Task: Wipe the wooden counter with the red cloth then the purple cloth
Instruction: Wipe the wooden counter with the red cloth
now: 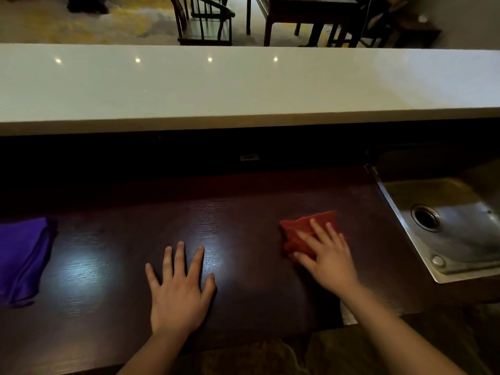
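Note:
The dark wooden counter (243,212) runs across the lower half of the view. A folded red cloth (297,231) lies on it right of the middle. My right hand (327,255) lies flat on the red cloth with fingers spread, pressing it onto the wood. My left hand (178,288) rests palm down on the bare counter near the middle, fingers apart, holding nothing. A folded purple cloth (21,258) lies at the far left of the counter, apart from both hands.
A steel sink (460,231) with a round drain is set into the counter at the right, close to the red cloth. A raised white ledge (243,85) runs along the back. Dark chairs and a table (305,12) stand on the floor beyond.

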